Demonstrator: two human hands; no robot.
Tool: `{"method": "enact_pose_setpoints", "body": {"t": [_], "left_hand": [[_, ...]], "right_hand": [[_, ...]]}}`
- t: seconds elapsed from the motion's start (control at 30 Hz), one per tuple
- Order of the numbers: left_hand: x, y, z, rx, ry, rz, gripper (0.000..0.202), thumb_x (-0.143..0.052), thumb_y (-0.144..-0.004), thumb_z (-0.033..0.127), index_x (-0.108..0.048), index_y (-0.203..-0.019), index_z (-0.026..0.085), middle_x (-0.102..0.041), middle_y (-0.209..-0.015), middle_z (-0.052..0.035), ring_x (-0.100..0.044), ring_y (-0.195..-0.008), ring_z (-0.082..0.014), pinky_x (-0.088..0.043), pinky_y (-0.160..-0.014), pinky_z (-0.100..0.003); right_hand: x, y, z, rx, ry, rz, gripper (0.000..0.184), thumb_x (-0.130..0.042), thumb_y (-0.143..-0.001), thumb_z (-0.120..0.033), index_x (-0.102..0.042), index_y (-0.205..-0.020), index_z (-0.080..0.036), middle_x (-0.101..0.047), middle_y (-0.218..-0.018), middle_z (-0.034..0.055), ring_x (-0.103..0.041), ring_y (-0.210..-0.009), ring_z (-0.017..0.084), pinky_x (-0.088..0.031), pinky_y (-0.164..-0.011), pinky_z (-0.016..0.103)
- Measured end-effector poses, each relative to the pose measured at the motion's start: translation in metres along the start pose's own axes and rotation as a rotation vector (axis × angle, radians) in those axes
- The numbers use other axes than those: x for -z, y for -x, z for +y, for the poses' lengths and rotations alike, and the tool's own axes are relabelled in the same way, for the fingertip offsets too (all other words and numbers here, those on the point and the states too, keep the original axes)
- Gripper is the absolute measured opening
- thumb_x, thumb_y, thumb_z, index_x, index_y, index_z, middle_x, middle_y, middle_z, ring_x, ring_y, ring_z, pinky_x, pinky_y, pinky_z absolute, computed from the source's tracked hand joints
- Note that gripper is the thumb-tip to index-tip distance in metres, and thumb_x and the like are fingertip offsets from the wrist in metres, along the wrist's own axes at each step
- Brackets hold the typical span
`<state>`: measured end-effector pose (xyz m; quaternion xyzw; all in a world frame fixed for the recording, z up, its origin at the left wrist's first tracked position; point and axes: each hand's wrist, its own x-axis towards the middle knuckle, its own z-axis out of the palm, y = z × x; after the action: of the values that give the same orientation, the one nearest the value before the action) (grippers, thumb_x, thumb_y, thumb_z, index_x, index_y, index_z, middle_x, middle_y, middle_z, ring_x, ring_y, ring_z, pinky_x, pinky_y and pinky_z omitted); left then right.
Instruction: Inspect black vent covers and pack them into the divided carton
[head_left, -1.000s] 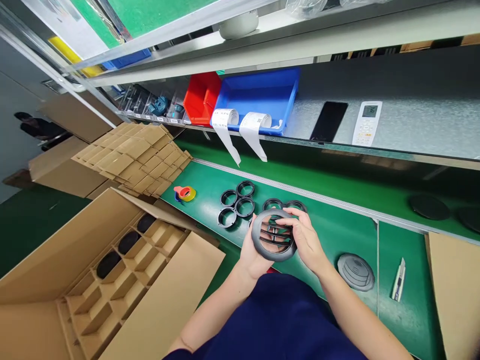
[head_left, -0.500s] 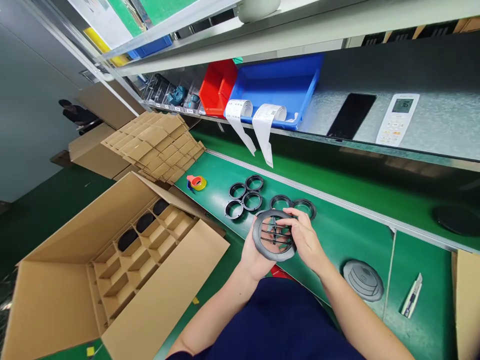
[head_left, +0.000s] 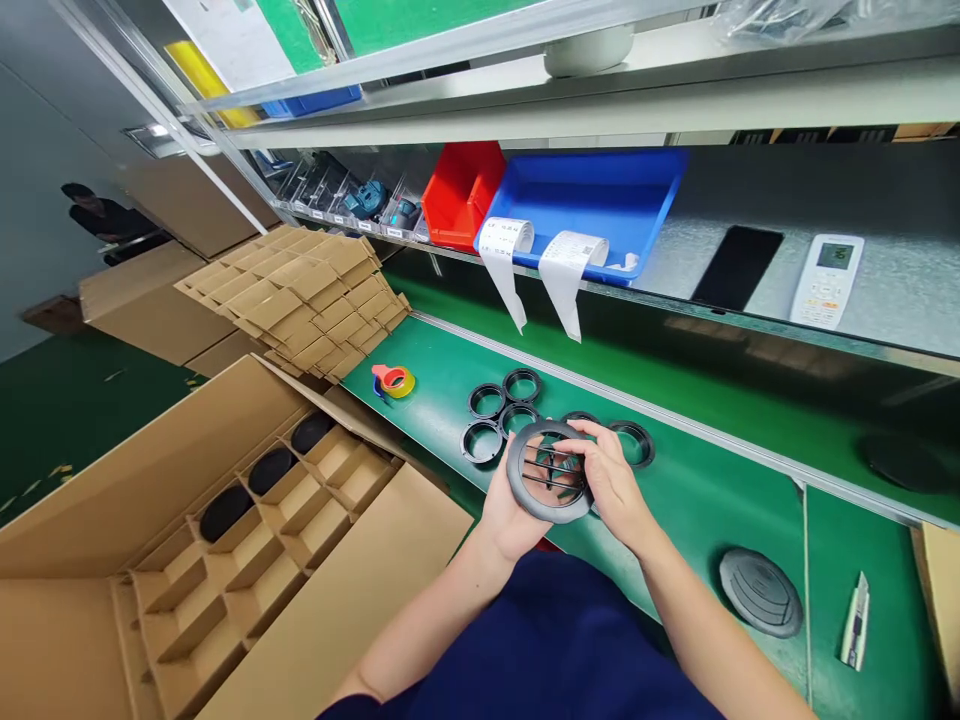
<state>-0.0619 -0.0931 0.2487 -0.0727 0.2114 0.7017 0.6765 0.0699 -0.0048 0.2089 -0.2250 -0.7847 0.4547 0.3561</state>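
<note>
A round black air vent point(head_left: 525, 484) with thin crossing slats is held up over the front of the green bench. My left hand point(head_left: 504, 505) cups it from below and the left, fingers wrapped behind the ring. My right hand point(head_left: 611, 480) grips its right edge, with fingertips reaching over the slats. Behind the vent, several black rings point(head_left: 481, 441) lie on the bench; one more ring point(head_left: 631, 444) shows beyond my right fingers. A round dark grey ribbed disc point(head_left: 761, 592) rests to the right of my right forearm.
An open carton point(head_left: 360, 610) with cardboard dividers stands left, black round pieces point(head_left: 271, 470) in some cells. Stacked dividers point(head_left: 300, 290) and a tape dispenser point(head_left: 394, 381) sit farther back. A utility knife point(head_left: 855, 622) lies right. Above, the shelf holds a blue bin point(head_left: 592, 190). A person point(head_left: 101, 215) is far left.
The camera view has shifted, so the shelf and bench items appear farther right and lower. Both hands keep hold of the vent in nearly the same pose.
</note>
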Motion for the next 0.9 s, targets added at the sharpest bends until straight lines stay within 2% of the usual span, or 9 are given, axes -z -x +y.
{"method": "enact_pose_setpoints", "body": {"t": [0.23, 0.4, 0.5, 0.57, 0.63, 0.73, 0.83, 0.9], "left_hand": [[0.016, 0.005, 0.042, 0.023, 0.051, -0.008, 0.046, -0.041, -0.102, 0.049, -0.069, -0.108, 0.012, -0.068, -0.113, -0.0146, -0.063, -0.107, -0.0283, -0.045, -0.102, -0.044], [0.031, 0.01, 0.066, 0.055, 0.075, -0.007, 0.05, -0.04, -0.102, 0.052, -0.068, -0.111, 0.012, -0.067, -0.118, -0.0153, -0.061, -0.114, -0.0302, -0.041, -0.107, -0.047], [0.035, 0.012, 0.076, 0.05, 0.084, 0.02, 0.052, -0.04, -0.102, 0.052, -0.067, -0.114, 0.011, -0.067, -0.119, -0.0162, -0.061, -0.114, -0.0306, -0.042, -0.106, -0.047], [0.037, 0.013, 0.082, 0.031, 0.082, 0.063, 0.05, -0.042, -0.101, 0.051, -0.068, -0.113, 0.01, -0.068, -0.116, -0.017, -0.062, -0.111, -0.0308, -0.044, -0.104, -0.047], [0.042, 0.012, 0.086, -0.021, 0.082, 0.123, 0.045, -0.041, -0.103, 0.046, -0.069, -0.107, 0.011, -0.07, -0.11, -0.014, -0.065, -0.104, -0.0264, -0.048, -0.101, -0.041], [0.053, 0.009, 0.09, -0.113, 0.051, 0.308, 0.043, -0.034, -0.105, 0.034, -0.071, -0.095, 0.014, -0.074, -0.096, -0.0066, -0.068, -0.091, -0.0167, -0.051, -0.093, -0.029], [0.067, 0.003, 0.086, -0.076, -0.043, 0.45, 0.041, -0.035, -0.105, 0.03, -0.07, -0.092, 0.014, -0.074, -0.089, -0.0054, -0.069, -0.082, -0.0154, -0.054, -0.087, -0.026], [0.073, 0.0, 0.076, -0.005, -0.103, 0.466, 0.036, -0.041, -0.103, 0.032, -0.07, -0.091, 0.013, -0.074, -0.086, -0.0065, -0.069, -0.078, -0.0176, -0.055, -0.082, -0.028]], "right_hand": [[-0.038, -0.02, -0.007, -0.026, -0.009, -0.047, 0.049, -0.027, -0.108, -0.052, -0.067, -0.119, -0.026, -0.049, -0.137, 0.0091, -0.042, -0.128, 0.029, -0.03, -0.111, 0.053], [-0.052, -0.028, -0.016, -0.009, -0.039, -0.103, 0.051, -0.025, -0.108, -0.054, -0.064, -0.128, -0.03, -0.045, -0.142, 0.0082, -0.037, -0.133, 0.031, -0.028, -0.112, 0.055], [-0.061, -0.03, -0.019, -0.01, -0.038, -0.092, 0.052, -0.022, -0.108, -0.054, -0.06, -0.135, -0.031, -0.043, -0.146, 0.0077, -0.033, -0.137, 0.031, -0.028, -0.113, 0.057], [-0.071, -0.028, -0.019, -0.01, 0.022, -0.068, 0.053, -0.019, -0.108, -0.052, -0.055, -0.14, -0.032, -0.038, -0.15, 0.0066, -0.031, -0.139, 0.031, -0.029, -0.114, 0.057], [-0.085, -0.023, -0.017, 0.039, 0.16, -0.057, 0.052, -0.02, -0.107, -0.051, -0.05, -0.145, -0.031, -0.029, -0.156, 0.0059, -0.027, -0.141, 0.032, -0.03, -0.115, 0.058], [-0.104, -0.012, -0.01, 0.125, 0.384, -0.206, 0.055, -0.039, -0.104, -0.052, -0.044, -0.15, -0.022, -0.024, -0.16, 0.01, -0.02, -0.144, 0.036, -0.029, -0.117, 0.06], [-0.108, -0.003, 0.001, 0.032, 0.433, -0.412, 0.064, -0.057, -0.099, -0.049, -0.041, -0.152, -0.017, -0.024, -0.16, 0.0156, -0.015, -0.146, 0.037, -0.027, -0.118, 0.058], [-0.104, 0.001, 0.007, -0.087, 0.37, -0.46, 0.079, -0.066, -0.093, -0.053, -0.032, -0.156, -0.019, -0.013, -0.163, 0.0165, -0.007, -0.149, 0.038, -0.024, -0.119, 0.059]]}}
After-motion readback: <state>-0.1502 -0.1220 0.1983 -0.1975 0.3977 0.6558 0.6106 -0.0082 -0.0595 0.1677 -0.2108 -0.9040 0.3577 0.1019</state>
